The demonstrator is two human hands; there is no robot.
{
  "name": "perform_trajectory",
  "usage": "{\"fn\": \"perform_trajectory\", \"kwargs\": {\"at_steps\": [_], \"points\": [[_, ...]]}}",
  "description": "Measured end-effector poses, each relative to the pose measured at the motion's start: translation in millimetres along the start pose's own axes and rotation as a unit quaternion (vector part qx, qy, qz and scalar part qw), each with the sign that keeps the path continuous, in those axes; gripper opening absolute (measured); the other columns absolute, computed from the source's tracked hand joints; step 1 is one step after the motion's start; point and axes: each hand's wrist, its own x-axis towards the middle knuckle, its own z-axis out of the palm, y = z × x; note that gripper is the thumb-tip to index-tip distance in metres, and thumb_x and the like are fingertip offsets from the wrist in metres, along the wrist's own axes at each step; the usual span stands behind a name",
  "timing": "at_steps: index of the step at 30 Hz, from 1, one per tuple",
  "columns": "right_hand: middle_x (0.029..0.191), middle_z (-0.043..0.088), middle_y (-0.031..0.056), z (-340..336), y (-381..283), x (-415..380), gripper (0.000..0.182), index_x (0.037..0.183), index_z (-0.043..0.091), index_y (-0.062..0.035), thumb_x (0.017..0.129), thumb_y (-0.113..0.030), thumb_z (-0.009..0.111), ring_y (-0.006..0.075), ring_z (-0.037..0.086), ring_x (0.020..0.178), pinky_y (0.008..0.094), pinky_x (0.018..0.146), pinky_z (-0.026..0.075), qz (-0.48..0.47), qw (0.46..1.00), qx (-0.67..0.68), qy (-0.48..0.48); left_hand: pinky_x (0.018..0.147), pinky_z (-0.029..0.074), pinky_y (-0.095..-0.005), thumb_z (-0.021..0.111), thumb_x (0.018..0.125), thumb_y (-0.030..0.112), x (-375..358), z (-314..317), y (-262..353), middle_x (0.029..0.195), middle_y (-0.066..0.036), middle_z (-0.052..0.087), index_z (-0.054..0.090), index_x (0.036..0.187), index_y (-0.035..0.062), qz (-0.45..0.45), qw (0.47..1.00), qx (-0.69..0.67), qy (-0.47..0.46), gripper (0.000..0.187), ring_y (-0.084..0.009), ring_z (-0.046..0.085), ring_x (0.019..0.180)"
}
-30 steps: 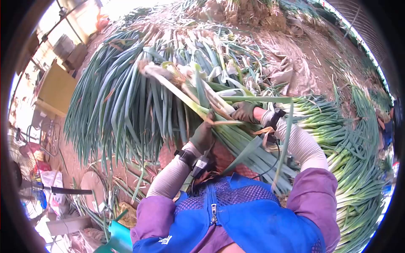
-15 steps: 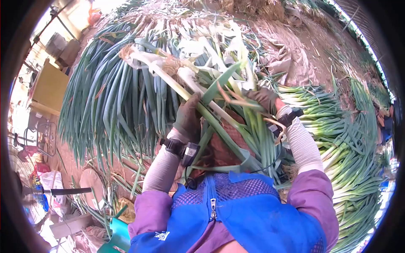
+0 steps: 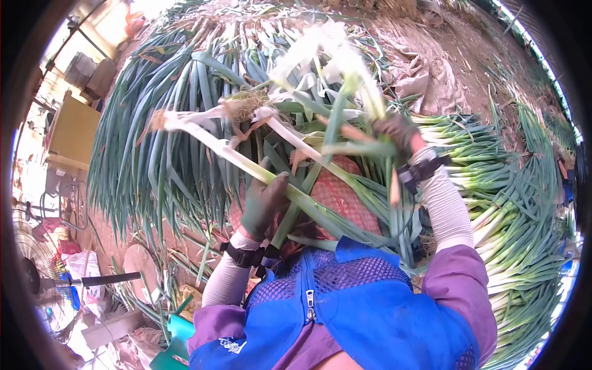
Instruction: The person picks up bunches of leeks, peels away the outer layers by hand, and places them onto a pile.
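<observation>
My left hand [image 3: 262,206], in a dark glove, is closed on the stalk of a long green onion [image 3: 216,147], its white root end pointing to the upper left. My right hand [image 3: 396,132], also gloved, grips a bunch of green onions [image 3: 372,95]. The bunch's white ends fan upward and are blurred, while its leaves hang down toward my lap. Between the hands, another green onion [image 3: 299,143] lies slantwise across my lap. A loose leaf blurred by motion crosses in front of the right hand's bunch.
A big heap of green onions [image 3: 160,142] spreads ahead and to the left. Cleaner green onions [image 3: 505,246] are piled along my right side. A crumpled cloth [image 3: 431,77] lies beyond. At left are a fan [image 3: 31,271] and a yellow board [image 3: 74,132].
My right hand has moved slightly up with its bunch, whose white ends swing upward. My left hand has shifted down and left, and its onion's root end has moved left and down.
</observation>
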Motion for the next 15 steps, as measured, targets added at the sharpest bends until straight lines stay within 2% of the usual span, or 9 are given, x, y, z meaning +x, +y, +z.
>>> {"fn": "perform_trajectory", "kwargs": {"at_steps": [1, 2, 4, 6, 9, 11, 12, 13, 15], "points": [[0.079, 0.066, 0.0074, -19, 4, 7, 0.039, 0.100, 0.066, -0.0014, 0.077, -0.032, 0.071, 0.0134, 0.060, 0.068, 0.0292, 0.061, 0.049, 0.029, 0.996, 0.013, 0.089, 0.069, 0.051, -0.0265, 0.062, 0.090, 0.022, -1, 0, 2, 0.091, -0.006, 0.061, 0.039, 0.135, -0.0069, 0.003, 1.000, -0.028, -0.004, 0.058, -0.0128, 0.059, 0.076], [0.078, 0.066, 0.0083, -42, 41, 26, 0.040, 0.100, 0.066, -0.0013, 0.077, -0.034, 0.071, 0.0148, 0.061, 0.068, 0.0299, 0.060, 0.050, -0.067, 0.988, 0.045, 0.129, 0.070, 0.051, -0.0267, 0.062, 0.090, 0.021, -2, -1, 4, 0.091, -0.006, 0.061, 0.039, 0.136, -0.0061, 0.007, 0.998, -0.056, -0.008, 0.058, -0.0128, 0.059, 0.078], [0.078, 0.066, 0.0104, -71, 37, 18, 0.043, 0.102, 0.065, -0.0007, 0.078, -0.036, 0.070, 0.0173, 0.063, 0.068, 0.0315, 0.059, 0.050, -0.060, 0.977, 0.022, 0.203, 0.073, 0.051, -0.0277, 0.059, 0.091, 0.019, 4, -8, 2, 0.098, -0.008, 0.063, 0.038, 0.137, -0.0042, -0.007, 0.996, -0.084, -0.030, 0.056, -0.0139, 0.060, 0.084], [0.079, 0.066, 0.0131, -91, -6, -4, 0.054, 0.113, 0.059, 0.0013, 0.079, -0.039, 0.069, 0.0203, 0.064, 0.067, 0.0329, 0.058, 0.050, 0.090, 0.945, -0.145, 0.279, 0.079, 0.053, -0.0299, 0.053, 0.092, 0.018, 6, -2, 9, 0.106, -0.012, 0.063, 0.037, 0.138, -0.0020, -0.062, 0.991, -0.098, -0.069, 0.053, -0.0175, 0.062, 0.092], [0.080, 0.066, 0.0161, -53, -31, -38, 0.059, 0.112, 0.056, 0.0024, 0.078, -0.045, 0.068, 0.0238, 0.065, 0.067, 0.0362, 0.059, 0.051, 0.039, 0.973, -0.088, 0.209, 0.091, 0.052, -0.0335, 0.051, 0.093, 0.018, 19, 25, 7, 0.116, -0.016, 0.063, 0.036, 0.139, 0.0001, -0.063, 0.974, -0.158, -0.152, 0.052, -0.0226, 0.062, 0.105], [0.081, 0.066, 0.0194, -6, -65, -56, 0.058, 0.107, 0.054, 0.0027, 0.079, -0.046, 0.067, 0.0289, 0.066, 0.069, 0.0387, 0.061, 0.051, 0.055, 0.975, -0.187, 0.103, 0.097, 0.048, -0.0334, 0.055, 0.092, 0.021, 23, 45, 7, 0.118, -0.015, 0.062, 0.033, 0.142, 0.0008, -0.067, 0.965, -0.179, -0.181, 0.058, -0.0227, 0.060, 0.110], [0.092, 0.064, 0.0233, 21, -75, -68, 0.053, 0.110, 0.054, 0.0009, 0.082, -0.043, 0.062, 0.0328, 0.065, 0.081, 0.0413, 0.071, 0.051, 0.029, 0.965, -0.260, 0.006, 0.098, 0.046, -0.0331, 0.056, 0.093, 0.022, 26, 55, 2, 0.119, -0.014, 0.061, 0.031, 0.145, 0.0014, -0.063, 0.966, -0.180, -0.176, 0.061, -0.0220, 0.058, 0.112], [0.103, 0.062, 0.0273, 47, -86, -79, 0.048, 0.113, 0.055, -0.0008, 0.085, -0.040, 0.056, 0.0368, 0.065, 0.094, 0.0438, 0.082, 0.051, -0.010, 0.943, -0.320, -0.086, 0.095, 0.048, -0.0342, 0.056, 0.093, 0.021, 29, 62, -1, 0.116, -0.012, 0.061, 0.039, 0.140, 0.0016, -0.029, 0.973, -0.142, -0.178, 0.053, -0.0216, 0.060, 0.105], [0.104, 0.063, 0.0257, 81, -81, -98, 0.052, 0.121, 0.051, -0.0021, 0.088, -0.042, 0.052, 0.0383, 0.063, 0.099, 0.0442, 0.088, 0.048, -0.043, 0.955, -0.228, -0.186, 0.088, 0.047, -0.0294, 0.061, 0.092, 0.022, 32, 55, -8, 0.107, -0.008, 0.061, 0.052, 0.123, -0.0017, -0.104, 0.959, -0.217, -0.153, 0.040, -0.0163, 0.059, 0.096]]}}
